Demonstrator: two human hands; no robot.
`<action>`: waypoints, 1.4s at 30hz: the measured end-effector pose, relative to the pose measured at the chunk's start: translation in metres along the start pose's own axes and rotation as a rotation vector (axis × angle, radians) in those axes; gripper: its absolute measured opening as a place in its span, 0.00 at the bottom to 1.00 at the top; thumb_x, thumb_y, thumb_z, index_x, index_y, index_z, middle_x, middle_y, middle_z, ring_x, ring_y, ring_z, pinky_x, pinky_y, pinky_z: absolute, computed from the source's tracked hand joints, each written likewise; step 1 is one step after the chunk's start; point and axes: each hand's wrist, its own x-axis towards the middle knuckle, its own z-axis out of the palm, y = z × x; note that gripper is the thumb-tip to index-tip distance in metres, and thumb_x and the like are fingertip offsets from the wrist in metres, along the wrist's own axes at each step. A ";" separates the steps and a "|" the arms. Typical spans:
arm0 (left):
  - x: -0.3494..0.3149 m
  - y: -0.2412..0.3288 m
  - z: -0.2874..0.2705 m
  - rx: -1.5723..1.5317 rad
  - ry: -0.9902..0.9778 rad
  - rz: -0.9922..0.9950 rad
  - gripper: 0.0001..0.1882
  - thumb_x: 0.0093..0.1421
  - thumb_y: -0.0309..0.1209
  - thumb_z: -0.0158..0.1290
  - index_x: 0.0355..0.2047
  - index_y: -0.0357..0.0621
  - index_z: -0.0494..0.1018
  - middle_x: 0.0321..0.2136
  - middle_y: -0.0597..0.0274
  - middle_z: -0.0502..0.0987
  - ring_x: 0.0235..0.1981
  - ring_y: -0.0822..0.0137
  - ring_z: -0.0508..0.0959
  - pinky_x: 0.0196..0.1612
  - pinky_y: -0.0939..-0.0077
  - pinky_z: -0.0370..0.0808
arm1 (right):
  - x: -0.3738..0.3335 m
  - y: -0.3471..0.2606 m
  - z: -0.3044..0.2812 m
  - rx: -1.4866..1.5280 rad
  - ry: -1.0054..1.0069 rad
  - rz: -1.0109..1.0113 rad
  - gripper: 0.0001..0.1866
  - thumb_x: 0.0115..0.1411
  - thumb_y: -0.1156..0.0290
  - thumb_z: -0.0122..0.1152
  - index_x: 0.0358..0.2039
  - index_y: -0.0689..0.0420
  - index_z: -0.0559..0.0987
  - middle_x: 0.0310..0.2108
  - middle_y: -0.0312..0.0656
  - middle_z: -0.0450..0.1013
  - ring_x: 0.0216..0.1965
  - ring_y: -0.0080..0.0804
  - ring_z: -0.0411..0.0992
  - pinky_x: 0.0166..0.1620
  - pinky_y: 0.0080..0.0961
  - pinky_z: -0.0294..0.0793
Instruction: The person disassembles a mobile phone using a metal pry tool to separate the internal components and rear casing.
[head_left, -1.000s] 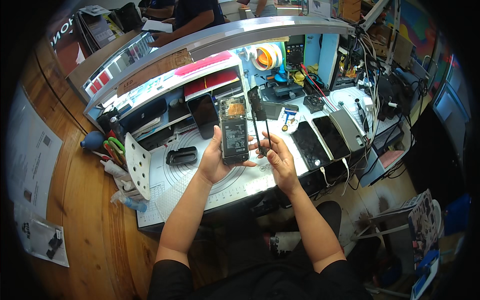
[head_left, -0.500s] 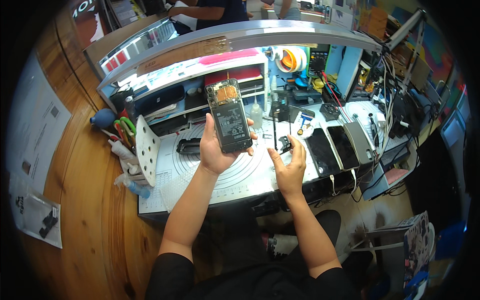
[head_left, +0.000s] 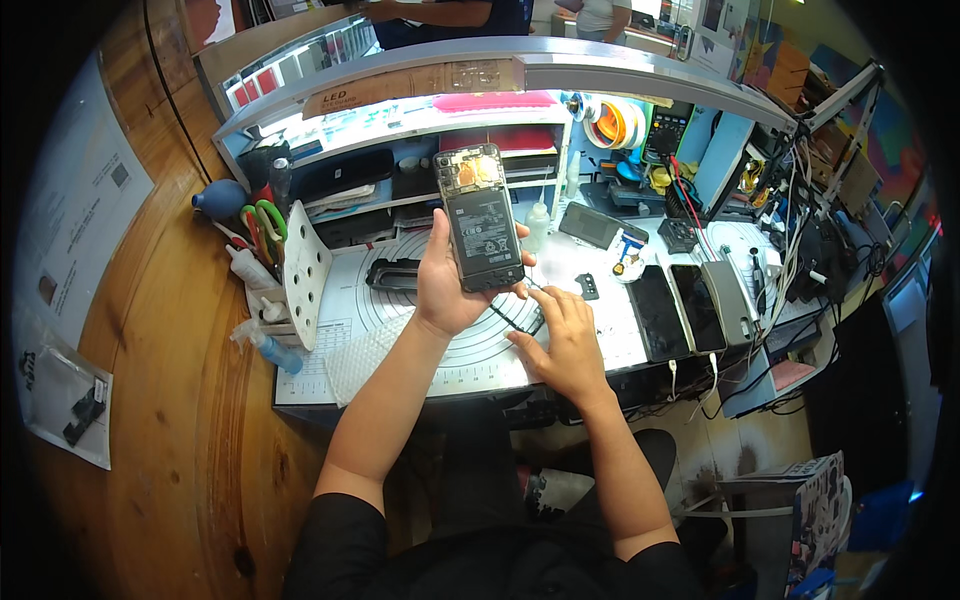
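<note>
In my left hand (head_left: 450, 295) is a smartphone (head_left: 484, 225) with its back off, a dark battery and copper-coloured parts showing. It stands tilted up over the mat, the fingers wrapped round its edges. Below its lower right corner, my right hand (head_left: 563, 345) is bent with thumb and fingertips around a thin black frame-like piece (head_left: 512, 322); the fingers partly hide that piece. On the mat, a small black plate with holes (head_left: 587, 287) lies beyond the right fingers. Left of the phone rests a black shell-like part (head_left: 392, 274).
Two dark phones (head_left: 655, 315) and a grey box (head_left: 727, 300) line the right side, with white cables at the front edge. Another phone (head_left: 590, 226) lies behind. Bubble wrap (head_left: 365, 362) and a white tool holder (head_left: 303, 255) are at the left. A shelf (head_left: 350, 225) stands behind.
The thin black piece has swung from upright to low beside the held phone as my right hand moved left. The view has shifted slightly, and the phone stays in my left hand.
</note>
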 end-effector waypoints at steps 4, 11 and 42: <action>-0.001 -0.001 0.001 0.011 -0.003 -0.038 0.44 0.74 0.67 0.26 0.68 0.40 0.61 0.57 0.36 0.72 0.51 0.40 0.79 0.40 0.42 0.83 | 0.003 -0.005 -0.001 0.023 -0.021 -0.034 0.32 0.57 0.54 0.73 0.57 0.59 0.77 0.54 0.51 0.73 0.57 0.52 0.68 0.62 0.45 0.65; -0.001 -0.010 0.002 -0.003 -0.050 -0.107 0.44 0.74 0.66 0.27 0.70 0.39 0.60 0.58 0.33 0.71 0.53 0.38 0.79 0.42 0.42 0.84 | 0.008 -0.009 -0.006 -0.059 -0.070 -0.097 0.33 0.51 0.45 0.75 0.45 0.59 0.78 0.46 0.44 0.75 0.54 0.45 0.69 0.59 0.41 0.64; -0.002 -0.021 0.011 0.022 0.023 -0.198 0.43 0.74 0.64 0.26 0.68 0.38 0.60 0.57 0.34 0.72 0.51 0.39 0.81 0.45 0.32 0.84 | -0.002 0.000 -0.007 0.236 0.249 -0.050 0.13 0.56 0.75 0.71 0.42 0.62 0.82 0.47 0.46 0.79 0.46 0.47 0.75 0.50 0.40 0.72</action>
